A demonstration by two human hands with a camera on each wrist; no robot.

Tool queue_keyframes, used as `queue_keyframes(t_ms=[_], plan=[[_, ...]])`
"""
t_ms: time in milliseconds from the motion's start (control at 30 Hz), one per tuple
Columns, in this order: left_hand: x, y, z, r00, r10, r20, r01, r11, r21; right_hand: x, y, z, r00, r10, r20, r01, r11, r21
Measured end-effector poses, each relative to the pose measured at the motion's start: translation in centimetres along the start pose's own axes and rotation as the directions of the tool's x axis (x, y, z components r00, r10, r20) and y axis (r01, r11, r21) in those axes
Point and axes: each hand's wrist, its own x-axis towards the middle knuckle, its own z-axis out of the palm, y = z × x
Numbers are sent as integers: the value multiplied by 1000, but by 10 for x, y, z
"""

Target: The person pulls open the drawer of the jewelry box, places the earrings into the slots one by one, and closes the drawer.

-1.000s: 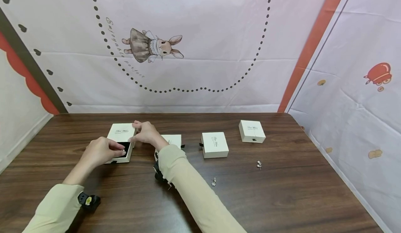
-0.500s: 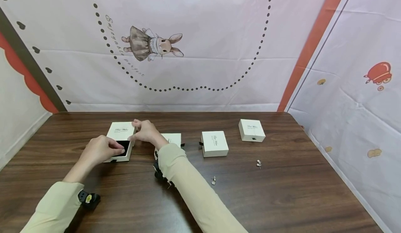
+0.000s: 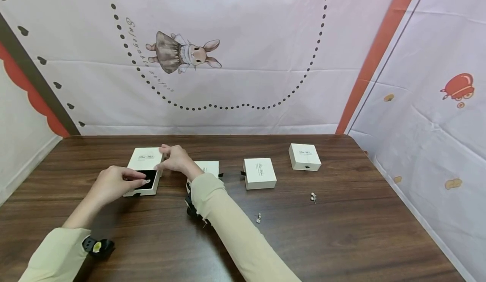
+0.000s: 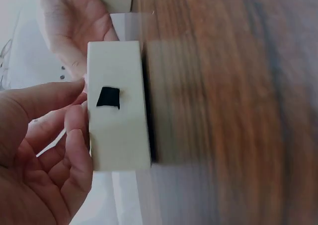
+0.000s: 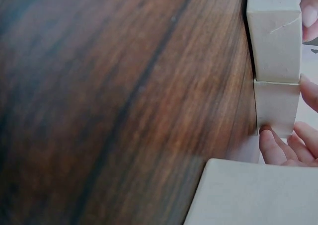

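A cream jewelry box [image 3: 145,157] stands at the left of the table, its black-lined drawer [image 3: 153,187] pulled out toward the front. My right hand [image 3: 177,160] grips the box sleeve at its right side, with fingertips near the back and the thumb [image 5: 309,92] by the drawer joint. Over the drawer, my left hand [image 3: 115,183] has its thumb and index finger slightly parted. A tiny pale piece [image 3: 148,181], perhaps an earring, shows at the left thumb tip against the black lining. In the left wrist view the drawer front [image 4: 117,130] with its black tab hides the inside.
Three more cream boxes stand to the right: one partly behind the right forearm [image 3: 209,168], a middle box [image 3: 261,173] and a far-right box [image 3: 305,157]. Two small groups of earrings lie on the table, a flower-shaped pair [image 3: 258,218] and a pearl-like pair [image 3: 313,197].
My left hand has drawn back slightly to the left, its thumb and index finger now a little apart. The right hand stays on the box.
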Motion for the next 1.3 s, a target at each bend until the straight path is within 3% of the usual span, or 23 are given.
queue_keyframes(t_ms=[500,933,1300], plan=[[-23,-23,-16,991,-10,-134,9,1000,-5,1,-1,1,1000,2,7,-2,1000,1],[-27,-34,-15,997,-62,-47,62,998,-1,1,-2,1,1000,18,11,-18,1000,1],[-23,-37,-15,987,-156,23,156,988,0,1,-3,0,1000,25,17,-25,1000,10]])
